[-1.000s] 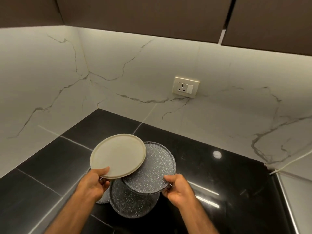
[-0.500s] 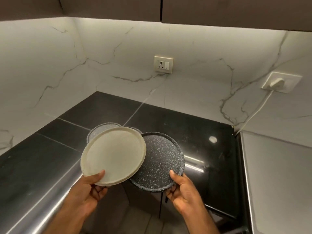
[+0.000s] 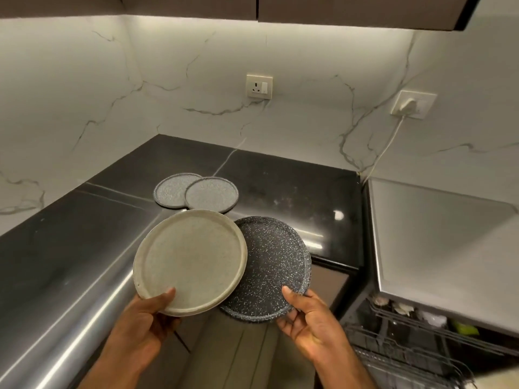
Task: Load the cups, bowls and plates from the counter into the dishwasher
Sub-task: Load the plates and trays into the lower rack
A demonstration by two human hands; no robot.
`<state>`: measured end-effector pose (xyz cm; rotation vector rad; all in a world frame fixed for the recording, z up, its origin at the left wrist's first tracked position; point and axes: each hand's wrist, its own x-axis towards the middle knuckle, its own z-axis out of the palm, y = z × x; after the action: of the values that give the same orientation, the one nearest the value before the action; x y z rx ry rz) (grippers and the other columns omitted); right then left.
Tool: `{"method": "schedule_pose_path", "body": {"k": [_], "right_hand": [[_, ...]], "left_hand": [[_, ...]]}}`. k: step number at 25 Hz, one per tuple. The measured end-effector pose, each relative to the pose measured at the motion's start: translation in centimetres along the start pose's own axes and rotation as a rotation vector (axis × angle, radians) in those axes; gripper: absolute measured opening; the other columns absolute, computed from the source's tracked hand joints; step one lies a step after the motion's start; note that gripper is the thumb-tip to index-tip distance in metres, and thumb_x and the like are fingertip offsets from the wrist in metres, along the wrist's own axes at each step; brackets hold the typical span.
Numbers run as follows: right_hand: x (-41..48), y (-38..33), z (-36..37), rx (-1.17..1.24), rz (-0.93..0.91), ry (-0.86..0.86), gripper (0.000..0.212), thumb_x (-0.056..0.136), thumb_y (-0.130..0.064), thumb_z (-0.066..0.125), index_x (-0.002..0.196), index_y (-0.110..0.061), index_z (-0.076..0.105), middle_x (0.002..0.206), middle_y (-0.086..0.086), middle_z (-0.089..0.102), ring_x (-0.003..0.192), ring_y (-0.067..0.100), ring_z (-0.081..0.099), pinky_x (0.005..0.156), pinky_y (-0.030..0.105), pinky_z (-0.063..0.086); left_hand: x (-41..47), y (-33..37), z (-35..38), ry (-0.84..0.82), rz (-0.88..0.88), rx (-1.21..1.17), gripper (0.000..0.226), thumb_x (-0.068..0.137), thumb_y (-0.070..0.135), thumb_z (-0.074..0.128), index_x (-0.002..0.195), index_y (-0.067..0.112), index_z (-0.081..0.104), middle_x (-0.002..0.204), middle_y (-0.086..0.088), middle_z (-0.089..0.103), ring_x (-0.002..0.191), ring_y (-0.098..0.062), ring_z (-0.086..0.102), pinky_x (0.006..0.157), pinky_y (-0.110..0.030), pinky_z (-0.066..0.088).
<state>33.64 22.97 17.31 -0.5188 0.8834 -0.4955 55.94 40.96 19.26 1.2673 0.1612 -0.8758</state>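
View swung right: dishwasher rack (image 3: 407, 341) now shows lower right, cut off, contents unclear; left hand (image 3: 146, 318) grips beige plate (image 3: 191, 262), centre; right hand (image 3: 311, 318) grips dark speckled plate (image 3: 272, 265), partly hidden behind it; two grey plates (image 3: 212, 193) overlap on worktop (image 3: 280, 186).

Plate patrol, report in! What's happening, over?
Left hand grips cream plate. Right hand grips black speckled plate. Two grey plates on counter. Nothing blocking dishwasher rack.
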Motion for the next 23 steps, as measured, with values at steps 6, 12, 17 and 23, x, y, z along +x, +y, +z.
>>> {"method": "schedule_pose_path", "body": {"k": [6,12,17,23], "right_hand": [[-12.8,7.5,-4.8,0.000,0.045,0.133,0.060,0.071,-0.003,0.079,0.128,-0.006,0.058,0.109,0.014,0.075,0.089,0.031,0.068,0.083,0.043,0.054],[-23.2,8.6,-7.5,-0.005,-0.041,0.162,0.028,0.087,0.002,0.067,0.113,-0.006,0.059,0.078,0.007,0.076,0.058,0.019,0.070,0.069,0.039,0.053],[-26.8,7.6,-10.1,0.003,-0.086,0.202,0.021,0.092,0.005,0.062,0.096,-0.014,0.055,0.063,0.002,0.071,0.045,0.013,0.061,0.065,0.039,0.049],[-28.0,5.1,-17.4,0.022,-0.089,0.254,0.022,0.091,0.005,0.063,0.098,-0.013,0.054,0.055,-0.003,0.068,0.039,0.009,0.055,0.059,0.037,0.050]], "left_hand": [[-9.5,-6.4,-7.1,-0.041,-0.072,-0.007,0.042,0.084,-0.002,0.068,0.119,0.022,0.062,0.098,-0.010,0.069,0.073,-0.025,0.060,0.040,-0.027,0.050],[-15.9,-9.9,-8.7,-0.124,-0.074,0.018,0.047,0.081,0.002,0.070,0.124,0.020,0.062,0.102,-0.010,0.069,0.077,-0.025,0.061,0.051,-0.030,0.051],[-18.0,-12.1,-7.1,-0.171,-0.066,0.074,0.052,0.083,0.002,0.070,0.131,0.019,0.060,0.101,-0.009,0.071,0.075,-0.025,0.062,0.057,-0.034,0.047],[-20.2,-16.9,-1.5,-0.196,-0.107,0.118,0.041,0.089,0.000,0.066,0.119,0.029,0.062,0.104,-0.006,0.071,0.080,-0.026,0.062,0.062,-0.034,0.046]]}}
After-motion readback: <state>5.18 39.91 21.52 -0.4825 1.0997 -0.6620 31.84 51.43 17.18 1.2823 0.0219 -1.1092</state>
